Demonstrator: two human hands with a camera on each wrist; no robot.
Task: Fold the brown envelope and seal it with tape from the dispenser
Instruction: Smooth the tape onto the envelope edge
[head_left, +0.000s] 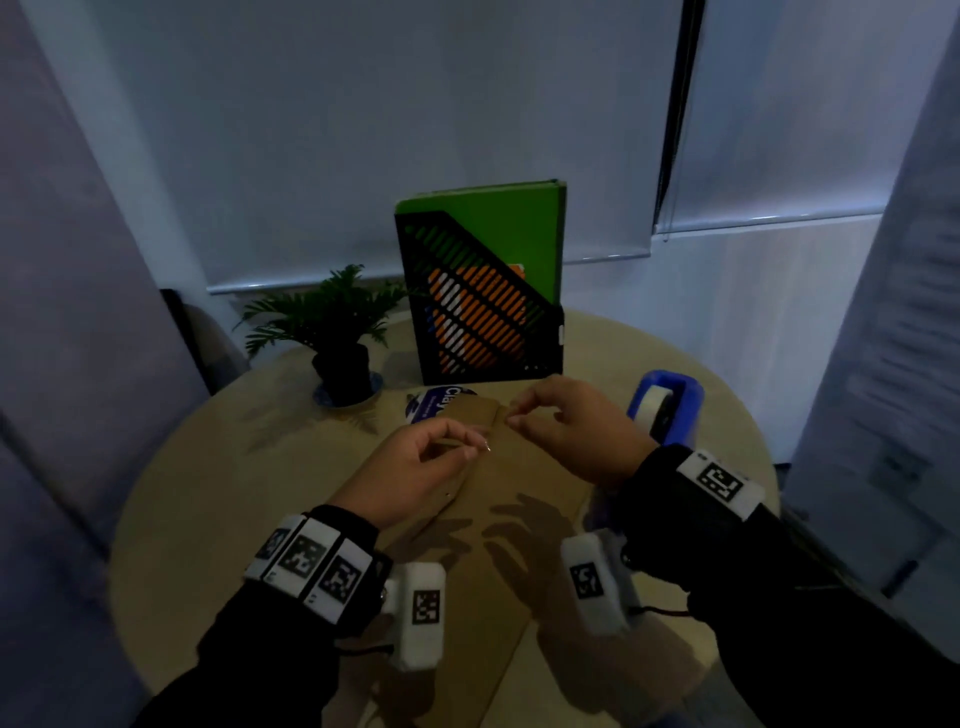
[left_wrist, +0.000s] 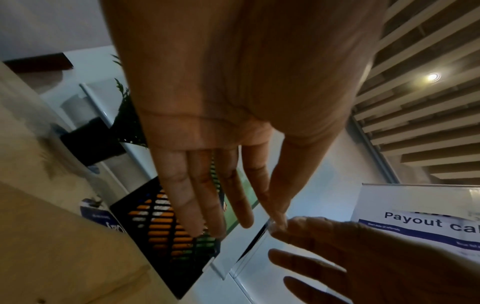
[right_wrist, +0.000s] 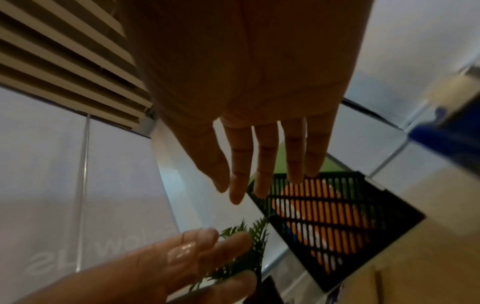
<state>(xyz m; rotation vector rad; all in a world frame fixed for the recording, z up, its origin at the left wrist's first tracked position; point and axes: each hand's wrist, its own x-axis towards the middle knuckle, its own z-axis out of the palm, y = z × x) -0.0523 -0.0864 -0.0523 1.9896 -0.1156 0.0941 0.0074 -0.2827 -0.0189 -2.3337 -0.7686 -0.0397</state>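
Nearest in, the brown envelope (head_left: 498, 514) lies flat on the round table (head_left: 208, 493), its long axis running away from the person and tilting slightly left, folded flap edge up the middle. Just above it, both hands hover close together. The left hand (head_left: 415, 467) has thumb and forefinger pinched on what looks like a short, clear strip of tape (left_wrist: 272, 223), other fingers loosely out. The right hand (head_left: 566, 431) pinches at the other end, though I can't tell for sure its tips have hold of the strip. Here's the hinge: the seam sits directly below the two pinches, so the strip must come straight down across it, and the left hand is nearer the flap. Further right stands the blue tape dispenser (head_left: 667, 408), beside the right wrist. Beyond it, a potted plant (head_left: 337, 332) and black file holder (head_left: 483, 312).
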